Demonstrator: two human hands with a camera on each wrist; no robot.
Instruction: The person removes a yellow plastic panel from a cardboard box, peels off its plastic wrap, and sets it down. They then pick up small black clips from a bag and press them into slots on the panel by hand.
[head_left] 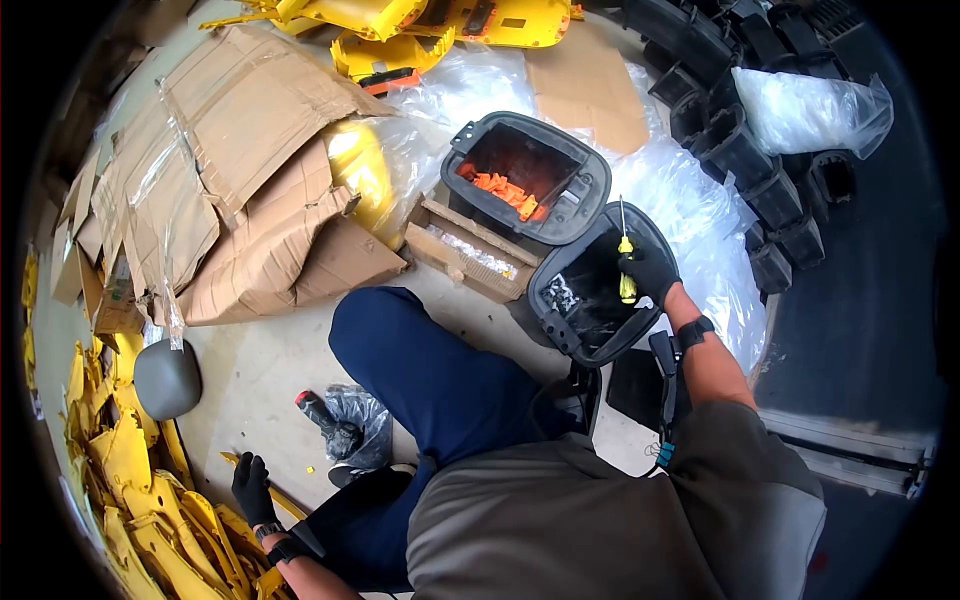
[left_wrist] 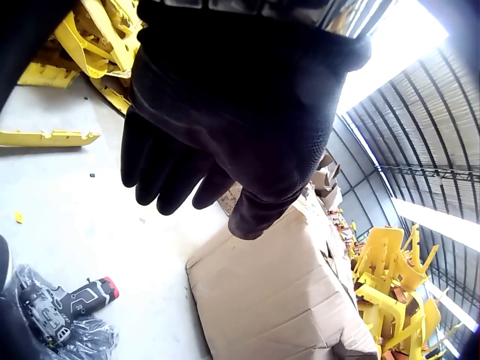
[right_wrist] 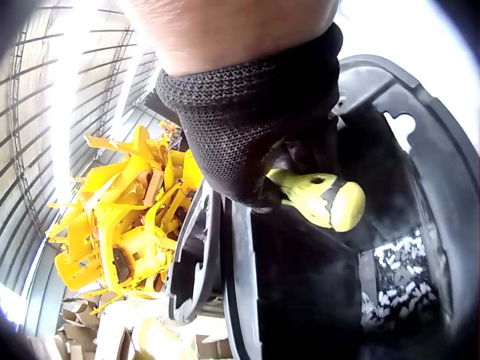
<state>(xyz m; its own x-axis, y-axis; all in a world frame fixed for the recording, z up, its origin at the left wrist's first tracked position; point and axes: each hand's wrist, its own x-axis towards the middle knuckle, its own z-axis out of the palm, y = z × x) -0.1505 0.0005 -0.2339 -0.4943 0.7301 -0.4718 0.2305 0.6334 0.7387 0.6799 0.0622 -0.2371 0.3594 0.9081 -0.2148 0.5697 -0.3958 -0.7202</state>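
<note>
Gloved in black, the right hand (head_left: 650,273) grips a screwdriver with a yellow-green handle (head_left: 627,289), its shaft pointing away from the body, over a dark bin (head_left: 598,352). In the right wrist view the handle end (right_wrist: 347,206) sticks out of the right hand (right_wrist: 251,142), and small pale pieces (right_wrist: 401,274) lie in the bin. The left hand (head_left: 252,488), also gloved, hangs at the left beside yellow parts. In the left wrist view the fingers of the left hand (left_wrist: 232,127) are extended and hold nothing.
A second bin (head_left: 590,215) holds orange pieces (head_left: 507,192), beside a cardboard box (head_left: 455,262). Yellow parts (head_left: 160,510) pile up at lower left. A power tool (head_left: 330,425) lies on plastic on the floor. Flattened cardboard (head_left: 240,130) and black containers (head_left: 735,150) stand further off.
</note>
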